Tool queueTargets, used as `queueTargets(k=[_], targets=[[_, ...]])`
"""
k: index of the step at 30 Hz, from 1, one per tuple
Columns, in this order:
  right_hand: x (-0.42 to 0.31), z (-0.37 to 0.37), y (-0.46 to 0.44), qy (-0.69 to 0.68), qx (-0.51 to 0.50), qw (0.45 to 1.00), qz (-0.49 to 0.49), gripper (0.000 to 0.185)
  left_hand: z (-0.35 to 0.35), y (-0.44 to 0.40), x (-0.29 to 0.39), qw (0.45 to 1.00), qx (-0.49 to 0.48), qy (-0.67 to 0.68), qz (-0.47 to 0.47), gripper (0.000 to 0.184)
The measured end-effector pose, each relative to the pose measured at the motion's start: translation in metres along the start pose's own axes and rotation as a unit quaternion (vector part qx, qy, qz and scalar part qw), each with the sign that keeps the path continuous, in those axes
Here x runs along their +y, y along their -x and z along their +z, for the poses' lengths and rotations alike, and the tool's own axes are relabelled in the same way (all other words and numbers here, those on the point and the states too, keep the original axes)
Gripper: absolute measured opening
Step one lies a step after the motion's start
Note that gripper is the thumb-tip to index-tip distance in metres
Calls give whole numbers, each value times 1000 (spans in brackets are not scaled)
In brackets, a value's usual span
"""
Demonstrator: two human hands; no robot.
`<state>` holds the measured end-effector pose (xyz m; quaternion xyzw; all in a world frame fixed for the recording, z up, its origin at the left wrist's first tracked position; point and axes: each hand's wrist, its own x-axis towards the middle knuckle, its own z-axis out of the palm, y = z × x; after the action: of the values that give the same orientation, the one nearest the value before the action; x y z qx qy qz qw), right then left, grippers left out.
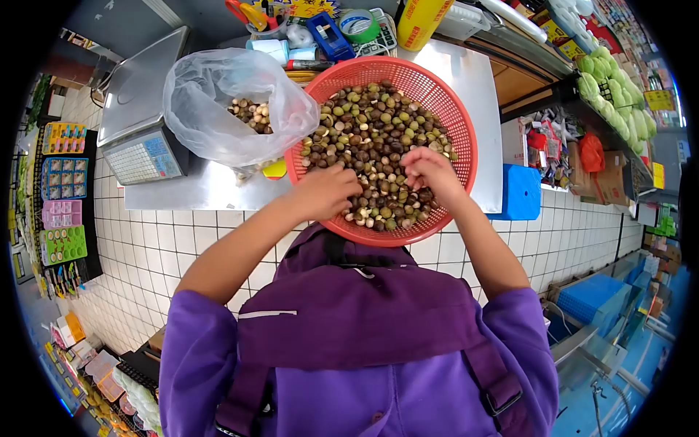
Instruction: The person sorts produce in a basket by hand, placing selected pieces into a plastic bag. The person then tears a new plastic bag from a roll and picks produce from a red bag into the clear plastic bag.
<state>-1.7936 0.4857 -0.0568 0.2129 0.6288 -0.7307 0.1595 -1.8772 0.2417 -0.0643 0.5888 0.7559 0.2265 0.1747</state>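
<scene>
A red plastic basket (472, 156) stands at the table's front edge, filled with small round brown, green and cream nuts or seeds (378, 131). My left hand (329, 191) rests on the pile at the basket's near left, its fingers curled down so that their tips are hidden. On the right, my right hand (435, 175) is over the pile with fingers bent and closed together; what is in them is too small to tell. Left of the basket, a clear plastic bag (211, 91) lies open and contains more of the same nuts, mostly paler ones.
A weighing scale (142, 146) stands at the table's left end. Behind the basket are a tape roll (359, 26), a calculator (384, 33), a blue box-shaped item (330, 35) and a yellow container (422, 22). A blue box (518, 191) is beyond the table's right edge.
</scene>
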Motion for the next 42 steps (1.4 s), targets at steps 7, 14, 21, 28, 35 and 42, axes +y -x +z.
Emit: queueTargets(k=[7,14,21,28,35,42], targets=[[9,8,7,377,-65,903,-197,11,-7,-8,22,999,19,-14,32,20],[21,43,-8,684,-43,704,-189,14,5,-16,13,991,-117,31,-49,13],[-8,3,-1,191,-48,980,-10,11,-2,-13,11,992,-111,-63,-22,17],[10,1,-8,577,23,766,-283,15,-28,-16,8,829,-2,522,-202,8],[-7,19,-13,626,-38,765,-148,15,-4,-29,0,925,-28,355,-130,17],[-42,-6,19,-193,-38,980,-12,11,14,-52,1,991,-77,-110,-8,26]])
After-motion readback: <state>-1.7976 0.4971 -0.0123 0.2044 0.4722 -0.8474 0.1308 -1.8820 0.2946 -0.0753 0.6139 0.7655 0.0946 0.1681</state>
